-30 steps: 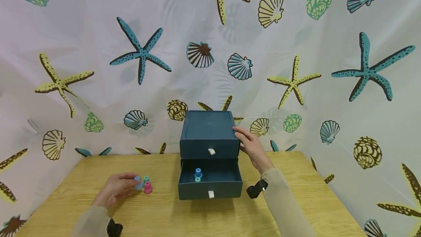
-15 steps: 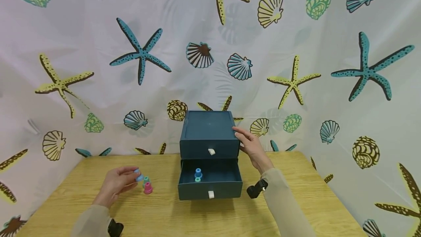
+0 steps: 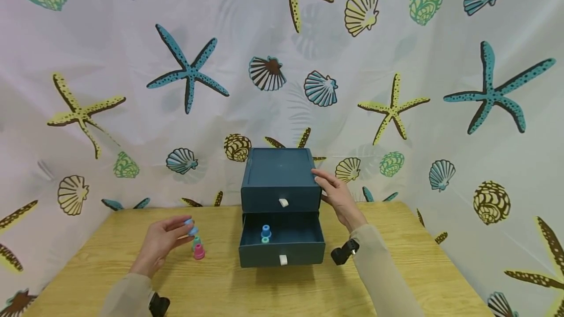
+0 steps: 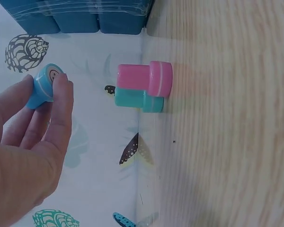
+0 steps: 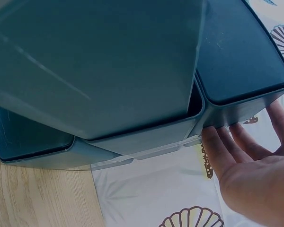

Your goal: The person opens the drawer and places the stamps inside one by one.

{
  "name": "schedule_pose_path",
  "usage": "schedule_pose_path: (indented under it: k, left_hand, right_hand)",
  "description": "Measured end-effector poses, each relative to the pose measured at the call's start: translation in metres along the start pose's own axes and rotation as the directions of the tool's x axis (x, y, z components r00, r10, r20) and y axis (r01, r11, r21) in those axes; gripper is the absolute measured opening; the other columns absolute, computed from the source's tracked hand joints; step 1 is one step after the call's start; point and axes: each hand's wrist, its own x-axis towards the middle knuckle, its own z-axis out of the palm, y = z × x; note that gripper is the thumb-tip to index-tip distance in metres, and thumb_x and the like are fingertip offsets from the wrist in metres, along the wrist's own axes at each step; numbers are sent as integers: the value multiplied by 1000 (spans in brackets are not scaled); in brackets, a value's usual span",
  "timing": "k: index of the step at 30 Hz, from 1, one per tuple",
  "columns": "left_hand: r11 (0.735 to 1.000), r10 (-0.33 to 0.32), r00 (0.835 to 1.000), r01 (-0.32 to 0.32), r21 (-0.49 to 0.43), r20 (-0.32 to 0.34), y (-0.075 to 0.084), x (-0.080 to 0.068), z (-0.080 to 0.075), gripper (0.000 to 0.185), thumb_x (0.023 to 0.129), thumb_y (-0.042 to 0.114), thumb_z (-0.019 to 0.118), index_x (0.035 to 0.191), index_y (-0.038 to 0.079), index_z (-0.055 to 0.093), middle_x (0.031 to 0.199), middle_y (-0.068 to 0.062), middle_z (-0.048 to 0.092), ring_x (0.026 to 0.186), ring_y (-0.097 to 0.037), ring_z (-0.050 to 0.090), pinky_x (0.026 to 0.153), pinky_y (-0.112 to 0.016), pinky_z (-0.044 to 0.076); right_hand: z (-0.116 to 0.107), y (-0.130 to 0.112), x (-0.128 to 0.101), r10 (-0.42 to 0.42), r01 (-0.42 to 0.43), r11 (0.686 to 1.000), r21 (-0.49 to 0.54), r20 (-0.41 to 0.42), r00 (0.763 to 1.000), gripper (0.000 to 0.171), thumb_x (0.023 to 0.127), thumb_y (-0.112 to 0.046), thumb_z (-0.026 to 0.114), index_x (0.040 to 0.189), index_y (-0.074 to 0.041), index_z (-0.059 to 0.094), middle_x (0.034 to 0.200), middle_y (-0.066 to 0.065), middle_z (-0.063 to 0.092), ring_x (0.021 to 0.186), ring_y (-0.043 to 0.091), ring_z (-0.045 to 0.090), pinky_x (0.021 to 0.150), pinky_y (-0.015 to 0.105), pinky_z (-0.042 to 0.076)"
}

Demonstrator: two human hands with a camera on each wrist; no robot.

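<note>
My left hand (image 3: 162,242) pinches a light blue toy stamp (image 4: 43,87) between thumb and fingers, above the table. A smiley face shows on the stamp's end in the left wrist view. Just below and beside it, a pink stamp (image 3: 199,251) and a green stamp (image 4: 128,98) stand upright on the table, close together. My right hand (image 3: 338,198) rests its fingers against the right side of a dark blue drawer box (image 3: 280,168). The box's lower drawer (image 3: 304,253) is pulled out; inside stand a blue stamp (image 3: 266,231) and a teal one (image 3: 265,240), partly hidden by the front.
The upper drawer (image 3: 260,200) is closed, with a white knob (image 3: 283,203). A wooden table (image 3: 211,292) carries everything. Behind it hangs a white curtain (image 3: 282,111) printed with starfish and shells.
My left hand has lifted the light blue stamp off the table from beside the pink and green ones and moved it slightly up and right. The right hand stays on the box.
</note>
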Motion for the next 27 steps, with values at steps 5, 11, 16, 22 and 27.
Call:
schedule_pose_path:
  k: [5,11,16,22,27]
  left_hand:
    - [999,46,999,-46,17,16,-1,0,3,59,92,19,70,142,-4,46,121,-4,66,92,-7,71,86,-31,58]
    - [990,72,997,-72,119,0,0,-3,10,61,91,26,72,141,-1,49,127,-10,64,92,-1,67,87,-28,57]
    - [974,98,995,-97,203,7,3,-6,21,59,90,30,73,138,2,54,129,-13,64,97,-4,65,95,-35,53]
    - [971,90,996,-89,223,7,5,-8,30,56,89,32,73,137,6,57,129,-12,64,103,-10,63,100,-45,49]
    - [971,109,994,-108,215,8,7,-6,36,53,90,31,73,134,6,59,126,-11,65,106,-14,64,100,-45,49]
  right_hand:
    - [-1,1,1,1,-1,1000,2,-10,1000,39,102,-31,53,140,-20,56,156,4,37,147,30,30,115,56,31]
    - [0,2,2,4,-4,1000,0,6,1000,40,102,-31,53,141,-20,54,157,4,36,147,29,29,115,56,31]
    - [2,2,1,8,-8,1000,-2,-4,1000,39,102,-31,53,140,-21,55,156,4,36,147,30,30,115,56,30]
    - [4,3,0,8,-8,1000,-3,11,1000,40,103,-31,52,141,-21,54,157,4,35,147,30,30,115,55,31]
    - [3,3,0,-4,4,1000,3,-1,1000,40,103,-31,53,141,-20,55,157,5,36,146,30,31,115,55,32]
